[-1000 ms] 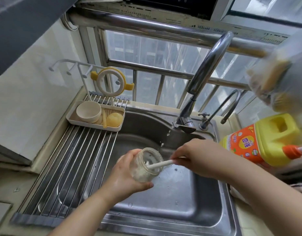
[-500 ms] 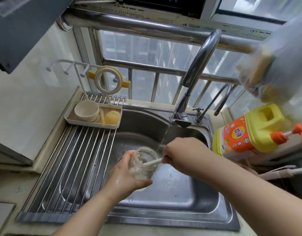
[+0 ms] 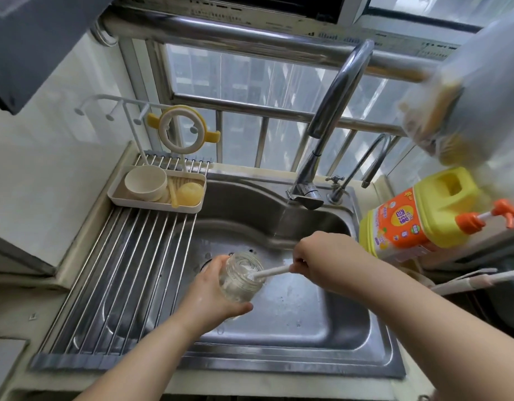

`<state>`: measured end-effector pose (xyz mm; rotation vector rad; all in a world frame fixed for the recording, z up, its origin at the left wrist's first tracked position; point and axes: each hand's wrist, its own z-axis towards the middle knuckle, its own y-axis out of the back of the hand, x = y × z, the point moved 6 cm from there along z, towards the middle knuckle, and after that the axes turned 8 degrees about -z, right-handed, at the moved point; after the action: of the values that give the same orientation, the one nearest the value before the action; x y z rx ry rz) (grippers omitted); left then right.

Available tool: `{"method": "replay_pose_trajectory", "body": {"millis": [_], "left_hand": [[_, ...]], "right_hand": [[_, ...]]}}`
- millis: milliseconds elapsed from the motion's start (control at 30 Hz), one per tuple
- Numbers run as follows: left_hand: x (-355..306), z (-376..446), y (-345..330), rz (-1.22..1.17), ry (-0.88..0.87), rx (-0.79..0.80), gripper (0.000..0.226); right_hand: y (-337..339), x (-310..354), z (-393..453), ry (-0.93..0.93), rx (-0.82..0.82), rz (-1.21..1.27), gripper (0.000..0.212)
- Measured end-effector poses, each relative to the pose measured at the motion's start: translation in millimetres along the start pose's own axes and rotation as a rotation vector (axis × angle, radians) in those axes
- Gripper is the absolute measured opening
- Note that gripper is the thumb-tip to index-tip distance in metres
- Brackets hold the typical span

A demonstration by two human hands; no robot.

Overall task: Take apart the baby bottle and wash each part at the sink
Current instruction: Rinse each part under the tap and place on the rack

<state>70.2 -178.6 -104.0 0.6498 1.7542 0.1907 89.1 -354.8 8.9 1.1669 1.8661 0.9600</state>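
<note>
Over the steel sink, my left hand grips the clear bottle body, tilted with its mouth toward the right. My right hand holds the white handle of a bottle brush, whose head is inside the bottle. A thin stream of water runs from the tap just behind my right hand. On the beige tray at the back left lie a beige cap, a yellowish nipple and a straw. A yellow-handled collar ring hangs on the white hook rack.
A roll-up steel drying rack covers the sink's left part. A yellow and orange detergent jug with a pump stands at the right rim. A second small tap rises beside the main one. A blurred bag hangs upper right.
The brush has slid a little out of the bottle, showing more handle. Water has gone from a drip to a thin stream, and both hands have stayed over the sink.
</note>
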Motion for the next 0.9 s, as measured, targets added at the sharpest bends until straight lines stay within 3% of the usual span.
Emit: {"method": "replay_pose_trajectory", "body": {"millis": [233,467,900], "left_hand": [[1,6,18,0.458,-0.030,0.010,0.097],[-15,7,40,0.792,-0.172,0.029,0.087],[-33,-4,55,0.703,-0.179,0.046,0.095]], "right_hand": [[-19,-40,-17,-0.162,-0.010,0.086,0.029],[-35,-49,-24,-0.266,-0.079,0.175,0.030],[-40,-37,-30,-0.329,-0.158,0.412,0.028]]}}
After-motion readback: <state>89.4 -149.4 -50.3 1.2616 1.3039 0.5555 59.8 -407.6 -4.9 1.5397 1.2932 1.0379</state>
